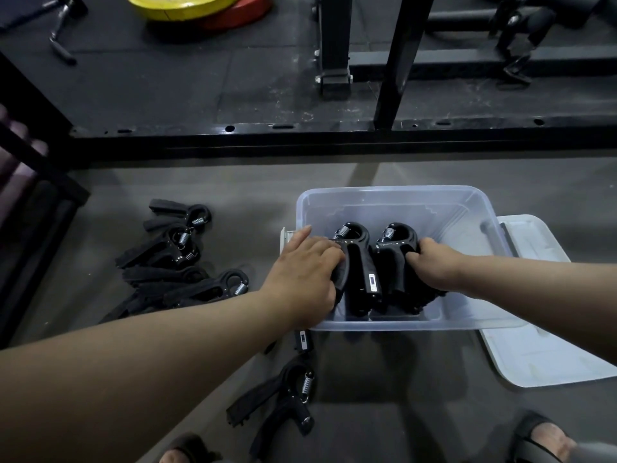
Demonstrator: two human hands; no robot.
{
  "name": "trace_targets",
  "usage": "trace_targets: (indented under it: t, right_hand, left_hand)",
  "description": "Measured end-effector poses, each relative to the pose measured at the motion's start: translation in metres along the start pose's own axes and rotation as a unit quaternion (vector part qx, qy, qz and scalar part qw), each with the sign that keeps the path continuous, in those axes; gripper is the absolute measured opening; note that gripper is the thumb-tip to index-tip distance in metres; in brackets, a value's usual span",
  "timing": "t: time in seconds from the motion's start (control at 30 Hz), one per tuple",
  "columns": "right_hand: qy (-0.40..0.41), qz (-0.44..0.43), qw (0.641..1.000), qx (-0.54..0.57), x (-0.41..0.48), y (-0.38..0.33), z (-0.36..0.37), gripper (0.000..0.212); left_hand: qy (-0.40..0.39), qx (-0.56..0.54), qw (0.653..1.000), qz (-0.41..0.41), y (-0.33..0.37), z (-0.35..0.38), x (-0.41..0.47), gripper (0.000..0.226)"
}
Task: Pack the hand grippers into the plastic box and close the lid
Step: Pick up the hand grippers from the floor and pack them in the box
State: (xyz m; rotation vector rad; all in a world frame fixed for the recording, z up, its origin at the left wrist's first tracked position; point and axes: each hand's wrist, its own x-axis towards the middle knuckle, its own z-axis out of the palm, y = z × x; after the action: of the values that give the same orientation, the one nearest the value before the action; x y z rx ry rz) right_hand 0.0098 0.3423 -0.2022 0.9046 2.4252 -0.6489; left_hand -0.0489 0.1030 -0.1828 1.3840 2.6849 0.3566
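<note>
Partway through packing, the left hand (302,279) and right hand (434,265) each clasp a hand gripper (359,262) inside the plastic box (394,192), centre-right; others (177,262) await at left, the lid (541,349) off at right.

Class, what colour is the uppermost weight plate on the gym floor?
Yellow weight plate, head view.

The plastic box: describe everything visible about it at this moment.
The plastic box is a clear, rectangular tub with rounded corners and a thick rim, standing upright and open on the dark floor. Its pale lid lies flat on the floor, partly under its right side. Inside, two black hand grippers lie side by side, spring ends away from the person. The left hand and the right hand reach over the rim, each closed on one gripper.
</note>
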Motion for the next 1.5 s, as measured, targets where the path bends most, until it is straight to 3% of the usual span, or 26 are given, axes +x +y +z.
trace_targets:
  t: [0.13,0.37,0.43,0.6,0.8,0.87,1.0,1.07,1.33,1.5]
  right_hand:
    - [0.024,0.03,0.999,0.009,0.001,-0.006,0.006,0.052]
    - [0.108,-0.007,0.991,-0.082,-0.012,-0.023,0.018,0.058]
    - [0.138,-0.068,0.98,-0.124,-0.021,-0.028,0.021,0.063]
    - [0.094,-0.264,0.956,-0.086,-0.053,-0.053,0.035,0.066]
    - [0.053,-0.355,0.931,-0.068,-0.09,-0.085,0.057,0.067]
    - [0.051,-0.363,0.928,-0.066,-0.095,-0.097,0.058,0.067]
    - [0.06,-0.362,0.928,-0.069,-0.096,-0.121,0.057,0.069]
    - [0.069,-0.37,0.924,-0.075,-0.092,-0.129,0.059,0.068]
    - [0.074,-0.391,0.907,-0.139,-0.084,-0.125,0.075,0.075]
    - [0.074,-0.407,0.902,-0.123,-0.084,-0.124,0.075,0.078]
  left_hand:
    - [0.01,-0.011,1.0,-0.002,-0.001,0.001,-0.001,0.052]
    - [0.03,-0.048,0.998,-0.013,-0.001,0.002,-0.004,0.059]
    - [0.037,-0.069,0.996,-0.034,-0.001,0.004,-0.007,0.063]
    - [0.077,-0.099,0.99,-0.061,-0.009,0.007,-0.029,0.063]
    - [0.062,-0.107,0.988,-0.094,-0.031,0.005,-0.064,0.06]
    - [0.036,-0.085,0.985,-0.143,-0.046,0.008,-0.075,0.058]
    - [-0.116,-0.01,0.954,-0.275,-0.08,0.007,-0.095,0.051]
    - [-0.178,0.038,0.936,-0.303,-0.095,0.006,-0.107,0.045]
    - [-0.309,0.168,0.905,-0.238,-0.134,0.003,-0.113,0.044]
    - [-0.309,0.233,0.909,-0.156,-0.139,0.011,-0.106,0.045]
